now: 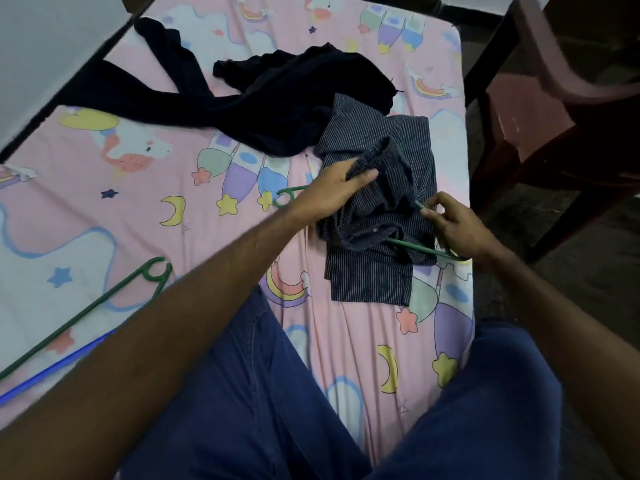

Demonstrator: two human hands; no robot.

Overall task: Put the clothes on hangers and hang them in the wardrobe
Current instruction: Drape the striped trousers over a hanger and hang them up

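Striped shirt (377,209) on green hanger (420,250)

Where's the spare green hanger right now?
Head view, lower left: the spare green hanger lies on the bedsheet, beside a blue hanger, left of the left forearm.

My dark pinstriped shirt (377,216) lies crumpled right of centre in the frame, with a green hanger (420,249) partly inside it, its hook poking out on the left. Black clothes (277,98) sprawl across the upper middle, touching the shirt's top edge. A second green hanger (83,310) and a blue one (55,370) lie flat at lower left.
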